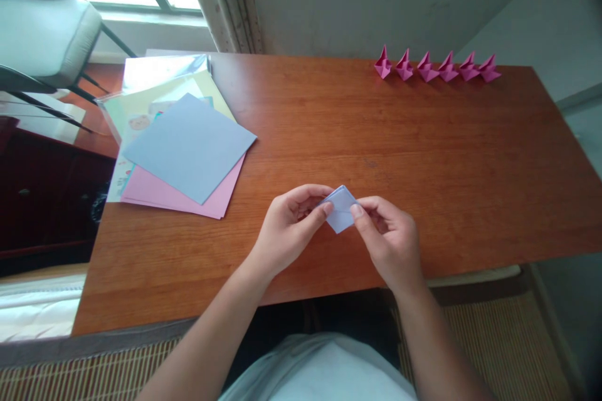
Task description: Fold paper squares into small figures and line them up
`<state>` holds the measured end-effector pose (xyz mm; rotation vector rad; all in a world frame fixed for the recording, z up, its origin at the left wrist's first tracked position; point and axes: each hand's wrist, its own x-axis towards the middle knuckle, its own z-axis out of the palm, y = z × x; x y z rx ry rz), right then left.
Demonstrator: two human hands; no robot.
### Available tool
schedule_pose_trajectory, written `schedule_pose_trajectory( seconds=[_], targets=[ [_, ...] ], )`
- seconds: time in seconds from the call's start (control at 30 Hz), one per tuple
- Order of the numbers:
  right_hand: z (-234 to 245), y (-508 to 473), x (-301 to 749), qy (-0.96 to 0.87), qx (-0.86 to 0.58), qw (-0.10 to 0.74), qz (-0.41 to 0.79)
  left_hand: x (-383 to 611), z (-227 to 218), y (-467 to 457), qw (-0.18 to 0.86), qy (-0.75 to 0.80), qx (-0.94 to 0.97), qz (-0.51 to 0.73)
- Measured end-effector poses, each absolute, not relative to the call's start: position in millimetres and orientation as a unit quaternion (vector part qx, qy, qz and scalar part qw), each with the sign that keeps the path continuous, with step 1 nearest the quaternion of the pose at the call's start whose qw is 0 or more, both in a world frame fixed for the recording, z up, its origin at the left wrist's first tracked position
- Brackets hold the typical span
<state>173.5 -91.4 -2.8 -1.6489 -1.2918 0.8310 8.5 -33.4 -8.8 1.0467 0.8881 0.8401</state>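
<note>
A small folded piece of light blue paper [340,208] is held just above the wooden table [423,156], near its front edge. My left hand [289,229] pinches its left side with thumb and fingers. My right hand [388,235] pinches its right side the same way. Both hands are closed on the paper, which is folded into a small diamond shape.
A stack of paper sheets lies at the table's left: a light blue sheet [188,145] on pink sheets [188,197] on a plastic packet [162,72]. Several pink folded paper figures [435,67] stand in a row at the far right edge. A grey chair [44,31] stands left, by the window.
</note>
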Motion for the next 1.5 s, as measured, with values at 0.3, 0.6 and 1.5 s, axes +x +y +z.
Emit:
schedule_pose_trajectory(
  seconds=[0.3,0.6,1.5],
  targets=[
    [-4.8,-88.8,175.8,-0.629,-0.675,0.377,0.082,9.0,-8.3,-38.3,0.415,0.456,0.678,0.401],
    [-17.3,-88.9,156.9,-0.700,-0.606,0.374,0.065,10.7,-4.0,-38.7,0.594,0.432,0.548,0.401],
    [-10.6,-84.6,192.5,-0.736,-0.559,0.368,0.106,9.6,-13.7,-36.0,0.624,0.457,0.502,0.386]
  ],
)
